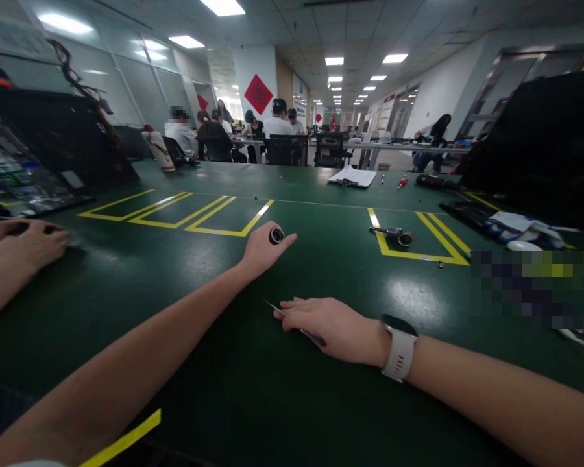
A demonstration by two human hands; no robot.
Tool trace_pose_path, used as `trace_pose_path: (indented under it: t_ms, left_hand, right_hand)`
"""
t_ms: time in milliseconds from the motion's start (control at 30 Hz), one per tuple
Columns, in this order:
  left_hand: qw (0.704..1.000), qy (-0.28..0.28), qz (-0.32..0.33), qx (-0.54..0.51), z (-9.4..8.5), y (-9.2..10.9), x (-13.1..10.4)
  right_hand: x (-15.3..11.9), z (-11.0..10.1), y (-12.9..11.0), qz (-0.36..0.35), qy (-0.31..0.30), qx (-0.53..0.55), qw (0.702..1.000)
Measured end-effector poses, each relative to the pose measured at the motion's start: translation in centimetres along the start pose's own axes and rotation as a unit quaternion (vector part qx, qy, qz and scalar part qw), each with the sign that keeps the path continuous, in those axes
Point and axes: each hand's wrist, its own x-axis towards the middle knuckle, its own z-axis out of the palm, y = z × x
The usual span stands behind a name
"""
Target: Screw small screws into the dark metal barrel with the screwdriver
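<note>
My left hand point(265, 250) is closed around a dark ring-ended cylindrical part point(276, 235), whose round opening faces me above the thumb side. Lower and to the right, my right hand point(328, 324) grips a thin pointed metal tool point(273, 307). Its slim tip points up and left toward the left hand, and a purplish end shows below the palm. Fingers hide the middle of this tool, so its exact kind cannot be told. The two hands are apart, and the tip does not touch the cylindrical part.
Inside yellow tape markings point(384, 246) lies a metal part with a shaft point(394, 235); a tiny piece point(440, 264) sits nearby. Another person's hands point(26, 243) rest at the left. Farther back are a clipboard point(353, 176), a red screwdriver point(403, 182) and gloves point(523, 228).
</note>
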Motion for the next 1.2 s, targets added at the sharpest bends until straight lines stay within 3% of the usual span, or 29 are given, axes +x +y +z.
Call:
trace_pose_path:
  t_ms: [133,333,567,700,867,1200]
  left_hand:
    - [1.000,-0.028,-0.006,-0.009,0.2,0.5,-0.4]
    - [0.998,-0.040,0.044,-0.006,0.6,1.9,-0.6]
    - [0.987,-0.093,0.127,0.018,1.9,4.0,-1.1]
    - [0.970,-0.124,0.201,0.055,1.4,4.3,-2.4]
    - [0.966,-0.127,0.215,0.071,0.6,4.2,-3.3]
    - [0.969,-0.127,0.203,0.066,0.8,4.0,-3.0]
  right_hand:
    - [-3.0,-1.4,0.0,-0.014,-0.022,0.015,1.000]
    - [-5.4,-2.9,1.8,0.008,0.011,0.009,1.000]
    - [-5.9,-3.6,3.3,0.070,0.064,0.003,0.995]
    - [-6.1,-3.1,2.8,0.082,0.071,-0.003,0.994]
    - [-6.6,-3.0,2.3,0.097,0.078,-0.003,0.992]
    - [-6.7,-3.3,2.3,0.101,0.078,0.008,0.992]
